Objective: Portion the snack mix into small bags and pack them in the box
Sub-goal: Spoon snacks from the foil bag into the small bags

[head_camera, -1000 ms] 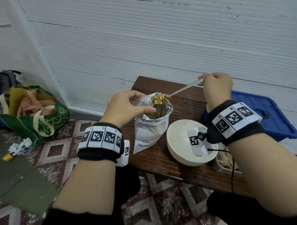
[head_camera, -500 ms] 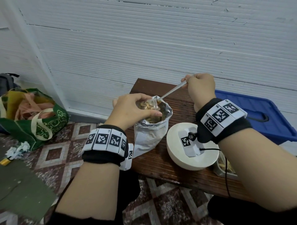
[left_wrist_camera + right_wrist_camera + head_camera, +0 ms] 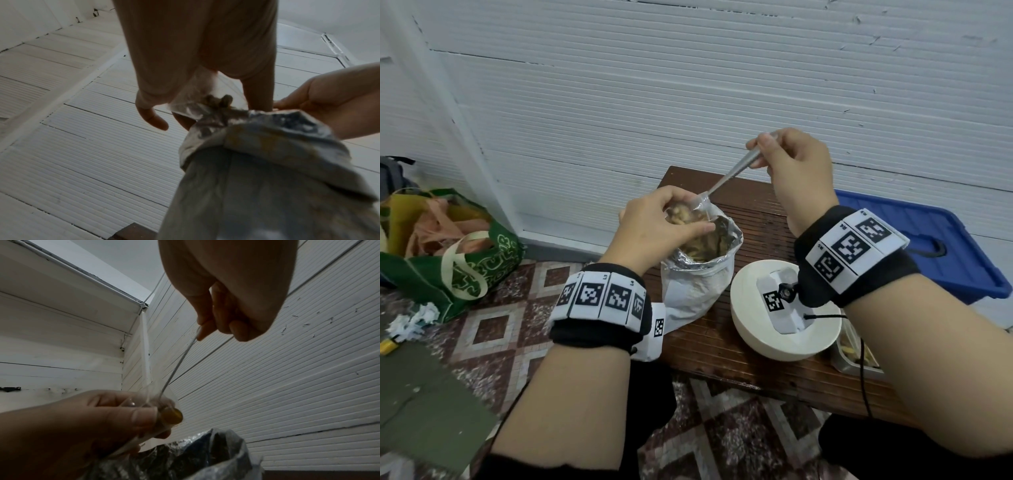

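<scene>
My left hand (image 3: 688, 216) pinches a small clear bag (image 3: 702, 205) open just above the mouth of a large foil snack bag (image 3: 698, 284) standing on the wooden table (image 3: 722, 356). Snack mix (image 3: 705, 248) shows inside the foil bag. My right hand (image 3: 762, 152) grips a metal spoon (image 3: 732, 173) by its handle, tilted steeply, with its bowl down inside the clear bag. In the right wrist view the spoon handle (image 3: 179, 361) runs down into the clear bag (image 3: 156, 402), where snack pieces show. The left wrist view shows the clear bag (image 3: 195, 97) over the foil bag (image 3: 267, 162).
A white bowl (image 3: 750, 329) sits on the table right of the foil bag. A metal tray (image 3: 849, 353) with snack pieces lies under my right forearm. A blue box (image 3: 928, 240) stands beyond the table at right. A green shopping bag (image 3: 465, 260) lies on the tiled floor at left.
The loaded spoon went from hovering over the foil bag to tipping into the small clear bag. My right hand rose and the handle now points steeply up.
</scene>
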A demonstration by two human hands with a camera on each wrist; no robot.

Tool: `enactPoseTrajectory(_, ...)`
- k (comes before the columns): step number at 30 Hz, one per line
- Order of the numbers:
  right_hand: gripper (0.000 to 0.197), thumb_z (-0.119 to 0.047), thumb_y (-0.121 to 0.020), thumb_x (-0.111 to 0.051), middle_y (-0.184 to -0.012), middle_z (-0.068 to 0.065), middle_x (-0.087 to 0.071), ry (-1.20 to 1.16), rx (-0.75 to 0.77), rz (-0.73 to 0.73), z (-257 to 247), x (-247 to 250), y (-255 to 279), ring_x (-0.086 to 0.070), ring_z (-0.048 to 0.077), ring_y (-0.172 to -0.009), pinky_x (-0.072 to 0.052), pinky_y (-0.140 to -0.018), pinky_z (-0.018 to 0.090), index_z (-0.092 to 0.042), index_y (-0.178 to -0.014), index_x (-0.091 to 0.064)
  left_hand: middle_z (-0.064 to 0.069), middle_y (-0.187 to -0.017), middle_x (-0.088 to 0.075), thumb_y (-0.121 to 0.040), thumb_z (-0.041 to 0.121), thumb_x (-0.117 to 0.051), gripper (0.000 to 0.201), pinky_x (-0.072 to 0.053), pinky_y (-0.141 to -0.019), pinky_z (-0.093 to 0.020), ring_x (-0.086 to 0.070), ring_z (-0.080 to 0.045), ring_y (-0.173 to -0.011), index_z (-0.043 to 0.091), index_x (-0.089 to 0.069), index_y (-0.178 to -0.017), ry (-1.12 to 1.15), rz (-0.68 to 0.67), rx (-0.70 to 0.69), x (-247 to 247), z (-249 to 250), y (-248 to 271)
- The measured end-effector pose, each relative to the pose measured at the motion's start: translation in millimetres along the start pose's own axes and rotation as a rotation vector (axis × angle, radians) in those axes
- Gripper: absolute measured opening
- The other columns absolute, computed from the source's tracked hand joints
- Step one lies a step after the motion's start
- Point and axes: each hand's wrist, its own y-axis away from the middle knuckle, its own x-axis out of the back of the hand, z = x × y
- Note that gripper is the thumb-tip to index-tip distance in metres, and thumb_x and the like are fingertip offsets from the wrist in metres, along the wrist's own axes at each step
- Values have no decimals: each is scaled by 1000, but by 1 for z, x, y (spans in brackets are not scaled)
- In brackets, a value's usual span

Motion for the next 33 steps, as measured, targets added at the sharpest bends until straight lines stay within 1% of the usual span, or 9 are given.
enactPoseTrajectory(3,19,-13,-97,-51,-78,-6,-66,-43,117,-12,-7,2,1,-57,-1,-64,-41,-63,10,-10,-85,-67,12,-98,-65,-68,38,-83,33,-50,-81,-16,-62,-6,-93,36,-60,-91,87,28,-7,1,2,-1)
enactPoseTrajectory(6,18,-14,-97,-52,-79,-3,-65,-108,200,7,-13,6,1,-57,-1,-63,-41,-61,10,-5,-92,-66,8,-104,-67,-71,40,-81,40,-51,-88,-24,-62,-8,-98,25,-64,-104,167,102,19,3,-1,-3)
enactPoseTrajectory(10,17,-16,-97,-51,-81,3,-65,-174,250,124,-16,13,-2,-54,-1,-59,-39,-58,11,-14,-87,-65,6,-99,-69,-72,37,-81,36,-55,-88,-33,-66,-11,-98,24,-63,-100,298,182,86,8,-3,-2)
enactPoseTrajectory(17,27,-16,-98,-48,-72,-9,-62,-16,122,326,-1,24,1,-60,6,-69,-49,-71,21,-26,-75,-59,8,-94,-70,-74,32,-79,32,-50,-70,-11,-65,2,-86,24,-62,-100,357,178,66,12,-4,0)
enactPoseTrajectory(20,26,-18,-97,-50,-71,-11,-60,125,87,220,12,19,9,-58,8,-69,-46,-69,20,-26,-74,-59,8,-95,-69,-74,32,-79,37,-48,-65,-6,-63,7,-83,22,-62,-105,343,154,44,11,-2,0)
enactPoseTrajectory(22,19,-21,-96,-53,-69,-12,-58,226,106,95,22,13,18,-51,-2,-61,-39,-58,12,-22,-81,-64,9,-94,-67,-75,30,-79,32,-47,-61,-5,-62,10,-78,26,-61,-100,325,108,31,9,-1,1)
enactPoseTrajectory(25,14,-20,-94,-56,-73,-13,-62,357,214,-92,33,2,35,-52,-8,-63,-36,-60,5,-18,-92,-70,12,-97,-67,-71,36,-81,33,-48,-71,-10,-62,3,-92,30,-62,-96,265,65,32,7,-1,2)
enactPoseTrajectory(30,15,-15,-93,-57,-78,1,-69,449,289,-282,49,-10,53,-61,15,-74,-48,-70,29,-10,-88,-71,11,-96,-70,-66,38,-84,31,-53,-90,-27,-65,-5,-96,34,-62,-88,205,43,20,3,-3,2)
enactPoseTrajectory(33,16,-13,-93,-56,-76,4,-68,405,179,-266,50,-13,55,-62,18,-74,-48,-70,29,-7,-87,-70,11,-97,-70,-65,40,-85,32,-53,-92,-29,-65,-5,-96,35,-64,-88,196,48,17,3,-5,1)
